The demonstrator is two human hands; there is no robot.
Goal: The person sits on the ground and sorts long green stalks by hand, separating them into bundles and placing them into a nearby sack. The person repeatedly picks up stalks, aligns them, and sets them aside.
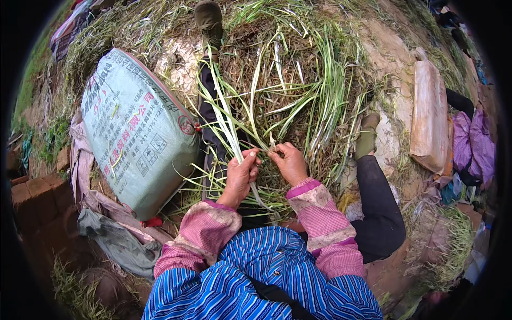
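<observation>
My left hand (241,176) grips a small bunch of long pale stalks (225,124), perhaps garlic chives or a similar leafy green. Their white parts run through the fist and stick out below it. Close beside it, my right hand (289,162) pinches a pale, withered leaf end (273,140) between thumb and forefinger. Past both hands, a loose pile of green leaves (330,92) lies over brown, dried leaf scraps (240,60). More loose green stalks (196,200) lie under my left forearm.
A large, full woven sack (136,132) bearing writing stands at the left. On the right is an upright, brownish wrapped block (429,116), near a person in purple checked cloth (474,140). My outstretched legs (378,200) frame the pile. Stacked bricks (40,196) stand at far left.
</observation>
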